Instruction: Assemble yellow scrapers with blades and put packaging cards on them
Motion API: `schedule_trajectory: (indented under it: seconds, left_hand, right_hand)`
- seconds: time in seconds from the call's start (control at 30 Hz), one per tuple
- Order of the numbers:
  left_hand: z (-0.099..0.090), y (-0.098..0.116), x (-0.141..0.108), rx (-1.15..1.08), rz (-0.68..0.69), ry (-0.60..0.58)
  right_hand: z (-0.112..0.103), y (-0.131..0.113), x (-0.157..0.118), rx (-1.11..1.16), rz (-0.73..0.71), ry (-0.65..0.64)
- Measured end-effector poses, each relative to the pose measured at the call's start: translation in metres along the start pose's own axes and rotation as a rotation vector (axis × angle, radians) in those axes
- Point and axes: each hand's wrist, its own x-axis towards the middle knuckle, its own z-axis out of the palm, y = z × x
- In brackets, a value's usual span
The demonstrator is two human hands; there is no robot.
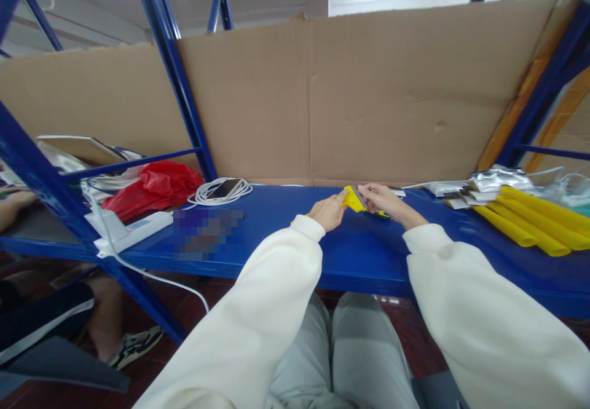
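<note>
A small yellow piece [353, 199] is held between my hands over the blue shelf top, near its back edge. My left hand [329, 211] grips its left side with the fingertips. On its right, my right hand [380, 199] is closed on a thin greyish item [360, 194] that lies against the yellow piece; what it is cannot be made out. A dark and yellow object [382, 214] rests just below my right hand, partly hidden.
Yellow rolls [544, 221] and silvery packets [500, 179] lie at the right. On the left are a coiled white cable [200, 195], a phone [224, 188], a red bag [161, 184] and a white power strip [147, 227]. Another person's leg [104, 317] shows lower left.
</note>
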Motion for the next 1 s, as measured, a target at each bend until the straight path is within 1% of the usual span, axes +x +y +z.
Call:
schedule_trajectory:
  seconds: [0.07, 0.1, 0.13, 0.17, 0.2, 0.3, 0.33, 0.4, 0.47, 0.6, 0.8, 1.0]
  left_hand:
    - [-0.001, 0.0, 0.0, -0.004, -0.002, 0.002]
    - [-0.001, 0.0, 0.0, -0.008, -0.006, 0.0]
    - [-0.002, 0.0, -0.001, -0.012, -0.01, -0.004]
    - [-0.002, 0.001, -0.001, -0.016, -0.016, -0.011]
    - [-0.003, 0.001, -0.001, -0.02, -0.021, -0.02]
    - [-0.005, 0.002, -0.002, -0.035, -0.025, -0.053]
    - [-0.006, 0.002, -0.002, -0.041, -0.022, -0.064]
    - [-0.006, 0.002, -0.002, -0.051, -0.016, -0.076]
    - [-0.006, 0.002, -0.002, -0.06, -0.013, -0.081]
    - [-0.006, 0.002, -0.002, -0.078, -0.009, -0.085]
    - [-0.007, 0.002, -0.002, -0.097, -0.016, -0.097]
    - [-0.006, 0.002, -0.002, -0.105, -0.01, -0.098]
  right_hand:
    - [-0.016, 0.013, 0.008, -0.219, -0.004, 0.213]
    - [-0.025, 0.021, 0.011, -0.356, -0.013, 0.295]
    - [-0.034, 0.029, 0.013, -0.495, 0.012, 0.363]
    - [-0.043, 0.037, 0.013, -0.616, 0.058, 0.401]
    - [-0.05, 0.044, 0.013, -0.711, 0.126, 0.409]
    - [-0.065, 0.058, 0.007, -0.878, 0.352, 0.326]
    - [-0.067, 0.06, 0.005, -0.907, 0.403, 0.288]
    - [-0.066, 0.06, 0.001, -0.947, 0.446, 0.232]
    - [-0.063, 0.057, -0.001, -0.973, 0.434, 0.205]
    - [-0.059, 0.055, -0.003, -0.991, 0.398, 0.194]
    - [-0.059, 0.058, -0.002, -1.008, 0.403, 0.164]
    - [-0.059, 0.063, 0.0, -1.021, 0.357, 0.194]
